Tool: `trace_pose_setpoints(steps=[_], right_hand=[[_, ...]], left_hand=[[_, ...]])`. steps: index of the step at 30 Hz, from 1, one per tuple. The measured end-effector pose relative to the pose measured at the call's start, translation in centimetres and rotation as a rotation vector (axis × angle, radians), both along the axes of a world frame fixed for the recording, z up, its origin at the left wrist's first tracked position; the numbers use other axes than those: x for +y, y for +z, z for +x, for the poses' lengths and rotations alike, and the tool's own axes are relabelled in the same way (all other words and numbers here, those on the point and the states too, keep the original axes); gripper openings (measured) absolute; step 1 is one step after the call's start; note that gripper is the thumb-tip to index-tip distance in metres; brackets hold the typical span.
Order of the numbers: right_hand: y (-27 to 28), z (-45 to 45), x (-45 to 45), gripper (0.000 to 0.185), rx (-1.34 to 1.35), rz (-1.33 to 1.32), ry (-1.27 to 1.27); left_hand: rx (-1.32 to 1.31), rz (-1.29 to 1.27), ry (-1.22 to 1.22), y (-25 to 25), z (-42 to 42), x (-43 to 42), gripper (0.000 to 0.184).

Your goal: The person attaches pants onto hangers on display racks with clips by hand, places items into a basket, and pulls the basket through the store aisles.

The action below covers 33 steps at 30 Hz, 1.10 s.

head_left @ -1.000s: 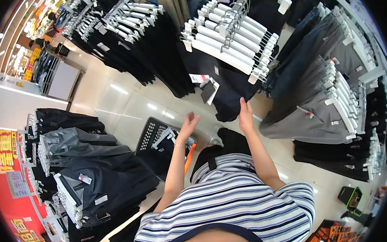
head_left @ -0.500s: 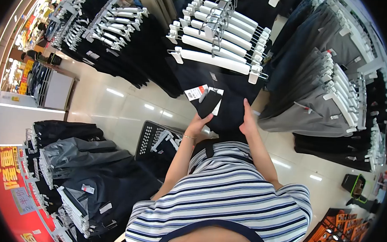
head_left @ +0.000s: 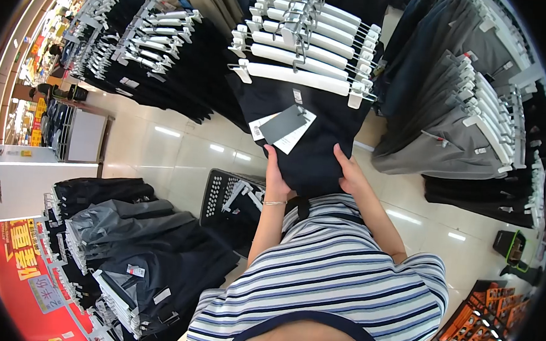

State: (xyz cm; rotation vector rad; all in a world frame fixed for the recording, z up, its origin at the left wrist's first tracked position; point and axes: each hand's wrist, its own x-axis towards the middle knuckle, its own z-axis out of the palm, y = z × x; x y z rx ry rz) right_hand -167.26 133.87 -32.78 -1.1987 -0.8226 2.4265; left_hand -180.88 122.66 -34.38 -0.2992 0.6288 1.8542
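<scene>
Dark navy trousers [head_left: 325, 127] hang in front of me from a white clip hanger [head_left: 297, 77], the nearest of several. My left hand [head_left: 276, 174] holds their left edge, thumb on top and the other fingers hidden behind the cloth. On the opposite edge, my right hand [head_left: 353, 172] grips the fabric the same way, thumb pointing up. A dark grey tag [head_left: 282, 125] lies over white paper tags [head_left: 298, 141] on the cloth, just above my left thumb.
Grey trousers [head_left: 440, 146] hang on a rack at right, black trousers [head_left: 194, 78] at upper left. A black basket [head_left: 214, 198] holding hangers stands left of my body. More clothes [head_left: 149, 250] hang at lower left, by a red sign [head_left: 13, 273].
Both hands have come onto the trousers' side edges, the right thumb now over the cloth. The tags have turned and spread, with the dark one lying flat on top. The view has shifted slightly.
</scene>
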Motion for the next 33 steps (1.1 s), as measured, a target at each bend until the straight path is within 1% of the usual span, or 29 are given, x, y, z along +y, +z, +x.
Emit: trace_pose_setpoints(steps=[1,4,6,7,9,10,12,13,15,16,17,18,19,20,23,26,29,32,33], right_hand=[[0.3,0.1,-0.3,0.053,0.006,-0.038,-0.038],[-0.3,0.6,0.0,0.052,0.104,-0.357,-0.045],[-0.2,0.6,-0.1,0.05,0.237,-0.458,-0.062],[0.0,0.4,-0.1,0.049,0.305,-0.509,-0.069],[0.5,0.3,-0.1,0.046,0.338,-0.554,-0.059],[0.5,0.1,-0.2,0.045,0.355,-0.578,-0.054],[0.2,0.7,0.3,0.045,0.225,-0.488,0.014],[0.4,0.6,0.4,0.045,0.16,-0.442,0.049],[0.9,0.6,0.3,0.046,-0.122,0.263,0.276],[1.2,0.5,0.3,0.046,-0.261,0.619,0.385],[0.4,0.8,0.7,0.045,-0.363,0.854,0.506],[0.3,1.0,0.9,0.044,-0.426,0.909,0.55],[0.3,1.1,1.3,0.043,-0.489,0.966,0.591],[0.3,1.3,1.6,0.043,-0.554,1.025,0.631],[0.4,1.6,2.2,0.041,-0.589,1.124,0.544],[2.6,1.3,1.8,0.031,-0.878,1.292,0.617],[4.4,1.0,1.1,0.019,-1.081,1.652,0.561],[6.2,0.0,0.7,0.01,-0.668,1.922,0.19],[6.6,-0.6,0.9,0.014,-0.462,1.985,0.221]], left_hand=[[-0.006,0.013,0.019,0.6,0.2,0.0,0.075],[-0.039,0.083,0.066,0.9,0.6,0.1,0.071],[-0.085,0.175,0.087,0.2,0.4,0.0,0.065],[-0.096,0.163,0.104,-0.1,0.4,-0.1,0.061],[-0.116,0.139,0.138,-0.8,0.4,-0.3,0.054],[-0.099,0.148,0.099,-1.4,0.3,-0.6,0.051],[-0.066,0.165,0.022,-2.7,0.4,-1.3,0.045],[-0.064,0.114,-0.022,-2.9,0.4,-1.4,0.042],[-0.061,0.016,-0.105,-3.4,0.6,-1.3,0.038],[0.048,-0.018,-0.104,-2.8,0.8,-1.1,0.037],[0.154,-0.053,-0.103,-2.0,1.1,-0.7,0.037],[0.26,-0.089,-0.104,-1.6,1.4,-0.4,0.037],[0.248,-0.145,-0.082,-2.1,1.4,0.0,0.039],[0.256,-0.146,-0.053,-2.5,1.6,0.2,0.04],[0.289,-0.163,0.025,-3.4,2.1,0.7,0.041],[0.31,-0.19,0.064,-4.1,2.4,1.1,0.041],[0.32,-0.201,0.072,-3.8,2.2,1.2,0.04],[0.367,-0.223,0.091,-3.1,2.2,1.5,0.04],[0.39,-0.22,0.098,-2.9,2.2,1.6,0.04]])
